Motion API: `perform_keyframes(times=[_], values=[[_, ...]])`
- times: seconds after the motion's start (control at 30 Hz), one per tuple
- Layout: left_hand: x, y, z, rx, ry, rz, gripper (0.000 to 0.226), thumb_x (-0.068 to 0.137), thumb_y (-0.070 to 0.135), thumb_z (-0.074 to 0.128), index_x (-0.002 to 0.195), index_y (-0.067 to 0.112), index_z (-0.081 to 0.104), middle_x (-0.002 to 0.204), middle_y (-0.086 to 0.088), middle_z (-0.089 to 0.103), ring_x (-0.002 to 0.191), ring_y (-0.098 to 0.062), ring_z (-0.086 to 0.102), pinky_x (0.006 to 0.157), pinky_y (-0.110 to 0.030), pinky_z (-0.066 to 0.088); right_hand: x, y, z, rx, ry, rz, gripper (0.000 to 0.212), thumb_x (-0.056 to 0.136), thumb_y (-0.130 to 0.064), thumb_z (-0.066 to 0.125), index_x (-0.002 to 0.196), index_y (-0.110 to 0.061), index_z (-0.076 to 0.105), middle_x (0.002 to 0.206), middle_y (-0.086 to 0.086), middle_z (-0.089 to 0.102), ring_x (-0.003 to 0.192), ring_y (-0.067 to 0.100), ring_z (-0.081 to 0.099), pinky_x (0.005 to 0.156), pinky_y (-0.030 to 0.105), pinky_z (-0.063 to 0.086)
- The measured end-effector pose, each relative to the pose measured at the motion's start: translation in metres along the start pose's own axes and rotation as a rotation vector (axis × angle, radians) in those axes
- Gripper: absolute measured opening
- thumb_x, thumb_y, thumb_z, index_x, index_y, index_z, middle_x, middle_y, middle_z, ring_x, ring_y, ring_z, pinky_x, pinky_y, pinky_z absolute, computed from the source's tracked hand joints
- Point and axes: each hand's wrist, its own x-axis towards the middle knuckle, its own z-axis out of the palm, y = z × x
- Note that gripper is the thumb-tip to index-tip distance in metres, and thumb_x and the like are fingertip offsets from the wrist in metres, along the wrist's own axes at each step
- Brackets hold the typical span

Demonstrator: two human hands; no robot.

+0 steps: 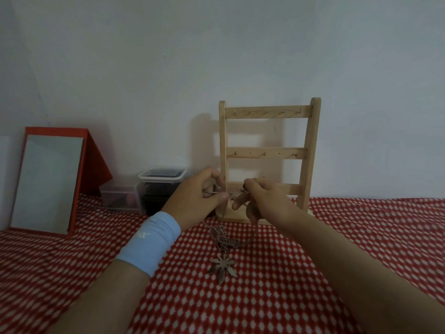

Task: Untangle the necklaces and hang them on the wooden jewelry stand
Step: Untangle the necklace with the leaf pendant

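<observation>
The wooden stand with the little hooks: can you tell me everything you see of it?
The wooden stand is pale wood, built like a ladder: two uprights, three crossbars with small hooks, and a flat base. It stands upright on the red-and-white cloth. The upper two bars' hooks are bare. The left hand and right hand hide part of the lowest bar.

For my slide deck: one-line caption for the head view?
Left hand and right hand pinch tangled necklaces over red cloth, before the wooden jewelry stand.

A home room: red dotted bedspread (289, 285), bare white wall (216, 56), standing mirror (48, 184), plastic storage boxes (154, 191)
</observation>
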Motion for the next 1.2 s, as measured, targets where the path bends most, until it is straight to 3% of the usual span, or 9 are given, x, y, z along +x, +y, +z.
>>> perform_keyframes(times=[0.13, 0.3, 0.43, 0.53, 0.73, 0.9, 1.03, 1.13, 1.2], values=[[0.000, 0.000, -0.002, 0.029, -0.096, 0.010, 0.027, 0.092, 0.020, 0.065, 0.091, 0.046, 0.071, 0.098, 0.023, 0.071, 0.097, 0.008, 0.062, 0.093, -0.020, 0.046, 0.000, 0.001, -0.002, 0.031, -0.018, 0.004, 0.035, 0.110, -0.030, 0.032, 0.103, -0.007, 0.058, 0.083, 0.009, 0.075, 0.050, 0.020, 0.052, 0.049, 0.030, 0.042], [0.000, -0.001, 0.001, 0.100, -0.103, 0.013, 0.034, 0.096, 0.020, 0.057, 0.090, 0.051, 0.069, 0.099, 0.021, 0.072, 0.096, 0.007, 0.062, 0.093, -0.019, 0.047, 0.000, 0.003, -0.003, 0.039, -0.045, 0.010, 0.036, 0.110, -0.028, 0.033, 0.103, -0.005, 0.060, 0.083, 0.009, 0.075, 0.057, 0.020, 0.057, 0.052, 0.030, 0.044], [0.001, -0.005, 0.005, 0.191, -0.077, -0.008, 0.026, 0.098, 0.022, 0.048, 0.105, 0.042, 0.064, 0.082, 0.015, 0.067, 0.080, 0.000, 0.061, 0.077, -0.026, 0.051, 0.003, 0.004, -0.004, -0.061, -0.005, 0.000, 0.039, 0.110, -0.030, 0.033, 0.104, -0.007, 0.064, 0.089, 0.004, 0.078, 0.077, 0.020, 0.069, 0.072, 0.033, 0.053], [0.002, -0.008, 0.005, 0.217, -0.147, -0.126, 0.029, 0.100, 0.018, 0.045, 0.112, 0.033, 0.066, 0.096, 0.017, 0.065, 0.076, -0.002, 0.062, 0.068, -0.016, 0.044, 0.005, 0.006, -0.009, -0.205, 0.092, -0.027, 0.035, 0.108, -0.035, 0.041, 0.101, -0.014, 0.068, 0.093, -0.002, 0.074, 0.083, 0.015, 0.066, 0.079, 0.032, 0.052], [-0.001, -0.006, 0.001, 0.148, -0.191, -0.277, 0.031, 0.098, 0.014, 0.045, 0.089, 0.030, 0.071, 0.106, 0.011, 0.065, 0.064, -0.019, 0.071, 0.073, -0.038, 0.060, 0.002, 0.003, -0.015, 0.228, 0.015, 0.156, 0.028, 0.102, -0.025, 0.058, 0.110, 0.000, 0.068, 0.097, 0.014, 0.075, 0.086, 0.027, 0.075, 0.080, 0.035, 0.063], [-0.001, -0.001, -0.006, 0.200, -0.254, -0.256, 0.031, 0.097, 0.016, 0.047, 0.085, 0.034, 0.071, 0.107, 0.007, 0.067, 0.072, -0.008, 0.066, 0.070, -0.025, 0.056, -0.001, -0.004, -0.014, 0.216, -0.076, 0.246, 0.022, 0.093, -0.010, 0.070, 0.109, 0.005, 0.067, 0.092, 0.018, 0.075, 0.087, 0.028, 0.075, 0.079, 0.037, 0.063], [-0.008, 0.005, -0.019, 0.207, -0.303, -0.298, 0.029, 0.097, 0.016, 0.044, 0.089, 0.025, 0.071, 0.099, 0.012, 0.062, 0.059, -0.009, 0.064, 0.061, -0.022, 0.054, -0.005, -0.004, -0.006, 0.194, -0.083, 0.291, 0.025, 0.092, -0.022, 0.072, 0.104, 0.000, 0.070, 0.087, 0.012, 0.074, 0.098, 0.034, 0.074, 0.094, 0.049, 0.059], [-0.021, -0.001, -0.029, 0.226, -0.340, -0.371, 0.028, 0.097, 0.016, 0.042, 0.087, 0.023, 0.067, 0.081, 0.009, 0.063, 0.057, -0.013, 0.065, 0.066, -0.024, 0.053, -0.009, -0.004, 0.003, 0.348, -0.056, 0.308, 0.032, 0.099, -0.021, 0.063, 0.116, 0.005, 0.066, 0.078, 0.009, 0.070, 0.085, 0.027, 0.073, 0.087, 0.042, 0.061], [-0.032, -0.011, -0.035, 0.220, -0.347, -0.439, 0.027, 0.097, 0.018, 0.042, 0.088, 0.019, 0.067, 0.077, 0.002, 0.065, 0.064, -0.017, 0.064, 0.073, -0.030, 0.053, -0.013, -0.007, 0.014, 0.467, -0.074, 0.320, 0.023, 0.104, -0.018, 0.055, 0.104, 0.002, 0.064, 0.070, 0.006, 0.066, 0.073, 0.020, 0.070, 0.085, 0.039, 0.059]])
